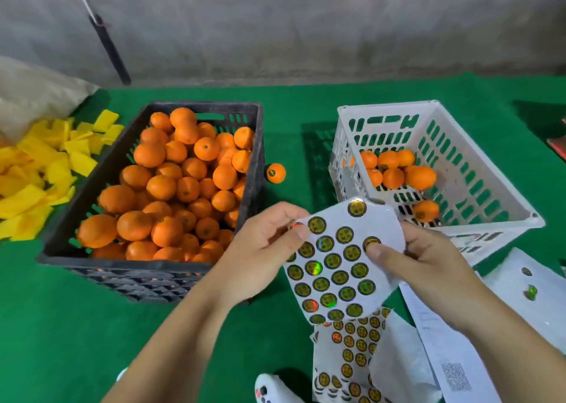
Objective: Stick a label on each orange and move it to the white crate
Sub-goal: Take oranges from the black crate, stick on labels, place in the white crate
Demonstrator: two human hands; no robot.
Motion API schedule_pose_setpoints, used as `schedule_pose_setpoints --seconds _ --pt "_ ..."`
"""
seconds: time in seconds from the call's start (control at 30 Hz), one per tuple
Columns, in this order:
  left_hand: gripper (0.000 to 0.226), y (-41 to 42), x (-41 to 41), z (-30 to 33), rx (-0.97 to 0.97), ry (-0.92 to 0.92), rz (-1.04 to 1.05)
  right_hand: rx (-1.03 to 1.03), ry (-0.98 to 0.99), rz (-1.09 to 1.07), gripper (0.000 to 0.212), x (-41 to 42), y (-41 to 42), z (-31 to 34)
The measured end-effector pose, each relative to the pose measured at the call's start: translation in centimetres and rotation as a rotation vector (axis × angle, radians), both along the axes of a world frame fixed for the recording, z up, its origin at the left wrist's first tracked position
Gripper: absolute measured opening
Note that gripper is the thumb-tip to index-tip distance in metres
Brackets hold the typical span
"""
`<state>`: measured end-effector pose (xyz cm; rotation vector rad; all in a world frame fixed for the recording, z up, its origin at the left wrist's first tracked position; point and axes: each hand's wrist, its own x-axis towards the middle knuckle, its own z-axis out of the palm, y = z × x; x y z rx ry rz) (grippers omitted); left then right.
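A: Green felt bench (92, 326). Black crate (258, 133) on the left, heaped with unlabelled oranges (171, 185). White crate (477, 185) on the right, a handful of labelled oranges (395, 172) in its far-left corner, one more (426, 211) near the front wall.

B: Grips?

A: Both clamped on the label sheet (340, 267), held up between the crates. Left hand (260, 255) pinches the sheet's upper-left edge. Right hand (428, 267) holds the right edge, thumb on one round label (371, 243).

B: Any strays?

A: One labelled orange (275, 173) on the felt just beside the black crate's right wall, well apart from the white crate.

B: Rest?

A: More label sheets (355, 353) and a printed paper with QR code (453, 372) lie below the hands. Yellow cloth scraps (39, 169) piled far left.
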<state>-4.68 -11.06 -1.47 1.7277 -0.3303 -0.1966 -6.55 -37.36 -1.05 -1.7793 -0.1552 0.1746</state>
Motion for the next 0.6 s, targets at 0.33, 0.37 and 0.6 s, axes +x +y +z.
schedule_pose_setpoints --seconds 0.33,0.37,0.6 --pt "0.046 8.8 14.8 -5.8 1.101 -0.215 0.279 0.218 0.025 -0.103 0.03 -0.3 1.4 -1.8" --pt "0.055 9.1 16.2 -6.2 1.222 -0.172 0.239 0.232 0.034 -0.115 0.032 -0.2 1.5 -1.8" --pt "0.074 9.4 20.9 -10.0 1.699 -0.159 0.072 0.255 0.072 -0.142 0.057 0.3 1.2 -2.0"
